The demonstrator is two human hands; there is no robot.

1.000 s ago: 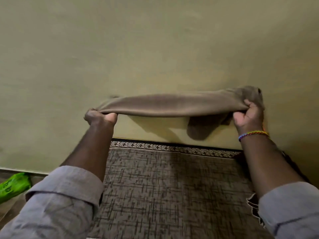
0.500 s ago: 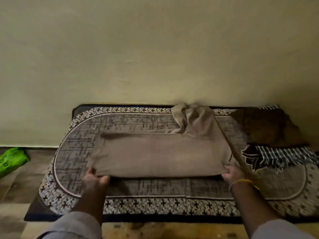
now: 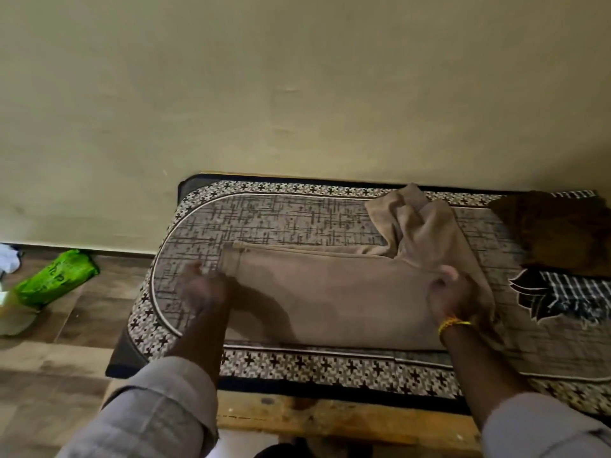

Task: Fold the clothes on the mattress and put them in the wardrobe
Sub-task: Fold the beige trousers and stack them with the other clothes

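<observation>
Brown trousers lie flat lengthwise on the patterned mattress, hem end to the left, with the waist end bunched up toward the wall at the right. My left hand is blurred and rests at the hem end with its fingers spread. Near the right end, my right hand, with a yellow band on its wrist, is closed on the trouser fabric. No wardrobe is in view.
A dark brown garment and a checked cloth lie at the mattress's right end. The mattress sits on a wooden frame against a plain wall. A green packet lies on the floor to the left.
The trousers came down from in front of the wall onto the mattress. Both hands have since slid from the near edge onto the cloth, the left one still in motion.
</observation>
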